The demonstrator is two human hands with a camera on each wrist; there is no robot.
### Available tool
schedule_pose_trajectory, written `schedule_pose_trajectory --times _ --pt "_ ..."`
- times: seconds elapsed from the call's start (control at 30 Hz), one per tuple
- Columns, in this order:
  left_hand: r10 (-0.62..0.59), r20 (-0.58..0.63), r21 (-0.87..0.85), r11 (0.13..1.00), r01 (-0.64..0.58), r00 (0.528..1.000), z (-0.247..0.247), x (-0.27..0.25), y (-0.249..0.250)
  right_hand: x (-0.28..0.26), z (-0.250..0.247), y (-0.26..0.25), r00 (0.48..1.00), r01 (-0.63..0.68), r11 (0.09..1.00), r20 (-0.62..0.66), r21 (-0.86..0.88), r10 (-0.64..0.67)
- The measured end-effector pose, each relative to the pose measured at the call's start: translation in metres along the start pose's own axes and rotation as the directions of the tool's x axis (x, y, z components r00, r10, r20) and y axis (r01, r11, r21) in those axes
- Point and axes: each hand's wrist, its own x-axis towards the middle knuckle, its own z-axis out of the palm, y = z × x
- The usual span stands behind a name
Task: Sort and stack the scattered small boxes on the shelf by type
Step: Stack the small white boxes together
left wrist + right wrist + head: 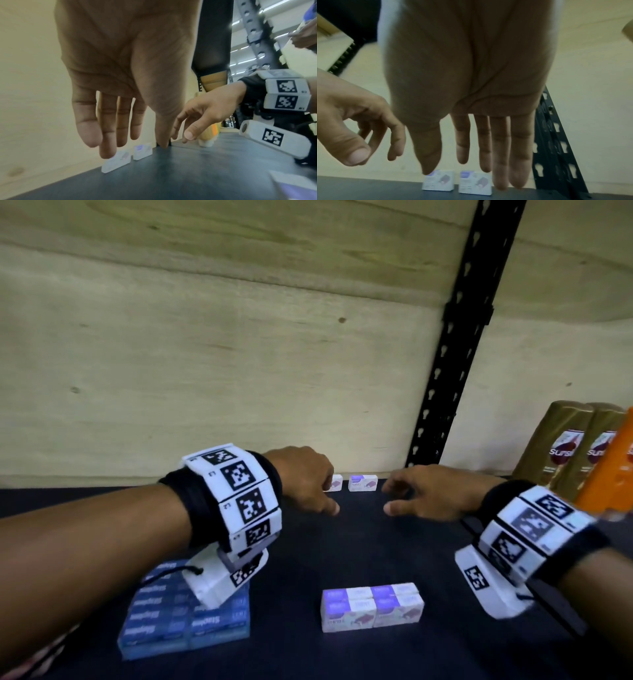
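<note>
A: Head: we reach with left hand (305, 477) and right hand (428, 494), both loose, empty, toward two white boxes (362, 483) at the shelf (342, 553) back. White stack (372, 606) and blue stack (185, 614) sit in front.

B: Left wrist: fingers (106, 135) near the left box (116, 162); it could tip against the wall.

A: Right wrist: blurred, labels unreadable; contact unclear.

Looks like a shop or stockroom. Dark shelf (342, 549) on a slotted black metal upright (455, 344), plywood backing (205, 354). Stocked with shampoo bottles (561, 446) and stacked small boxes (371, 606).
</note>
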Motion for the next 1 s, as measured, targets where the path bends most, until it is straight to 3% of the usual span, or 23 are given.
schedule_pose_trajectory --times 0.17,0.5,0.73,1.0 --pt "-0.031 -0.027 0.077 0.996 0.033 0.999 0.003 0.045 -0.017 0.050 -0.005 0.008 0.998 -0.020 0.997 -0.060 -0.071 0.015" --pt "-0.032 0.005 0.080 0.996 0.032 0.999 0.008 0.098 -0.022 0.106 0.002 0.011 0.999 -0.033 0.995 -0.020 -0.095 0.031" --pt "0.014 0.039 0.080 0.997 -0.017 0.999 0.007 0.081 -0.016 0.090 -0.005 0.000 0.997 -0.078 0.994 -0.009 -0.080 0.077" --pt "0.090 0.120 0.069 0.993 -0.099 0.989 0.009 0.015 0.003 0.024 -0.003 -0.027 0.996 -0.028 0.994 0.083 -0.109 0.037"
